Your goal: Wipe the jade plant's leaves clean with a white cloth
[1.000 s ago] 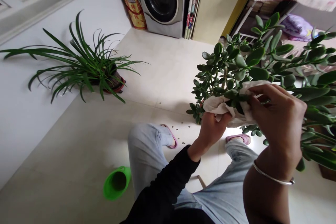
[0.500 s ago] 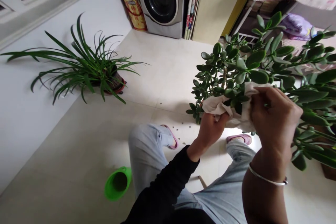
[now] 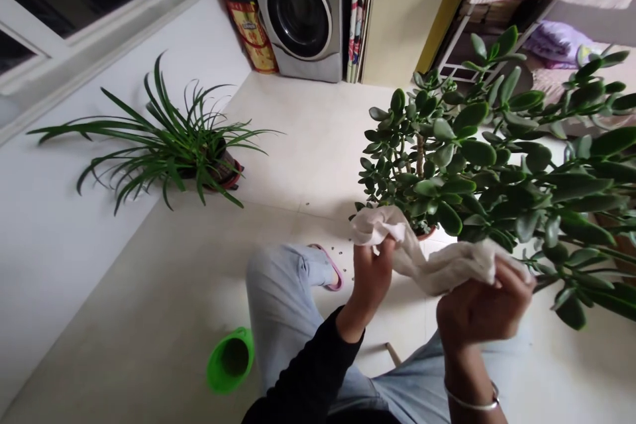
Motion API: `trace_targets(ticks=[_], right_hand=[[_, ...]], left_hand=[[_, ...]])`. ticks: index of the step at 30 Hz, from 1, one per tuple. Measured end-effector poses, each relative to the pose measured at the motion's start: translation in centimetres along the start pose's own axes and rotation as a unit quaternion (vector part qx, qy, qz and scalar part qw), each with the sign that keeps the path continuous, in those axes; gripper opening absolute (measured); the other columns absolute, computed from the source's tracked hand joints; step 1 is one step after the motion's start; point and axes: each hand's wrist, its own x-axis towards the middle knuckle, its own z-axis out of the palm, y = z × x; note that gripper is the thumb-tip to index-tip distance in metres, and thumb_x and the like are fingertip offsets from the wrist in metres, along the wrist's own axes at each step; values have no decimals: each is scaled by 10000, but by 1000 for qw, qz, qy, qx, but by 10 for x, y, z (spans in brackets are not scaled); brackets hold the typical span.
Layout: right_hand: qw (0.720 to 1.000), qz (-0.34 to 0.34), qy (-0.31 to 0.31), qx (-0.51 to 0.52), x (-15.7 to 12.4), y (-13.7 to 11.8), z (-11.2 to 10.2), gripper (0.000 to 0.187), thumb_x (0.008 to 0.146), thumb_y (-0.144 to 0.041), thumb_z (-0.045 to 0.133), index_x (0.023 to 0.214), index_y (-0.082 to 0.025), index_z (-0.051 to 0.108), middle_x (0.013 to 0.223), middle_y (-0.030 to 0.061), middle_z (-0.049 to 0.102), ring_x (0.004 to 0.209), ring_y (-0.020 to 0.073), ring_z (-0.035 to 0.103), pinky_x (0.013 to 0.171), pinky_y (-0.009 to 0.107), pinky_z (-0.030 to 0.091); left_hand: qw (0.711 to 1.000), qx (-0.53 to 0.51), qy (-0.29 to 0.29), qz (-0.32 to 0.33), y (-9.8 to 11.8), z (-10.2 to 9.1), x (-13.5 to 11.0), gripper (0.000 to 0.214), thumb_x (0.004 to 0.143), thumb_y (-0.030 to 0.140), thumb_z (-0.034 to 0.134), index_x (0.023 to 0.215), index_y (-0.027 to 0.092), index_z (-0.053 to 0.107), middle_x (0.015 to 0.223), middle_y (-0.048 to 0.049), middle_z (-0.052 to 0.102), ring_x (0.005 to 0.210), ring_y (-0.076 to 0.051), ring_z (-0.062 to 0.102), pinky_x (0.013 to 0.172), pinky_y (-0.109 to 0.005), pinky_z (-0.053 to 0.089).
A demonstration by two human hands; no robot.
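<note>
A pale, crumpled cloth (image 3: 422,265) hangs between my two hands, sagging in the middle. My left hand (image 3: 371,275) is closed on its left end. At the other end, my right hand (image 3: 489,305) grips the cloth, its fingers slightly blurred. Just beyond the cloth stands a bushy jade plant (image 3: 462,152) with thick, glossy green leaves. A bit of its reddish-brown pot (image 3: 426,233) shows below the leaves. The cloth is apart from the larger leaves, though its left end overlaps the low foliage in view.
A green bucket (image 3: 230,359) with dark contents stands on the floor at lower left. A long-leaved potted plant (image 3: 199,152) sits by the white wall. A washing machine (image 3: 301,13) is at the back. Small dark bits lie near my left slipper (image 3: 334,268).
Both hands have drawn back from the jade plant toward me with the cloth. The leaves that were between the cloth's folds are now free of it.
</note>
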Motion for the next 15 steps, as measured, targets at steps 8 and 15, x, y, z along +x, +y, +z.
trace_targets(ticks=[8, 15], right_hand=[[937, 227, 11, 267, -28, -14, 37, 341, 949, -411, 687, 1242, -244, 637, 1291, 97, 676, 1209, 255, 659, 1077, 499, 514], [829, 405, 2, 386, 5, -8, 76, 561, 858, -463, 742, 1369, -252, 643, 1338, 95, 706, 1186, 236, 673, 1073, 454, 518]], left_hand=[[995, 47, 17, 90, 27, 0, 40, 171, 904, 339, 699, 988, 191, 713, 1030, -87, 795, 1102, -246, 740, 1029, -360, 556], [957, 113, -205, 173, 44, 15, 100, 241, 920, 392, 718, 1070, 210, 763, 1097, -102, 809, 1164, -250, 738, 1093, -409, 547]])
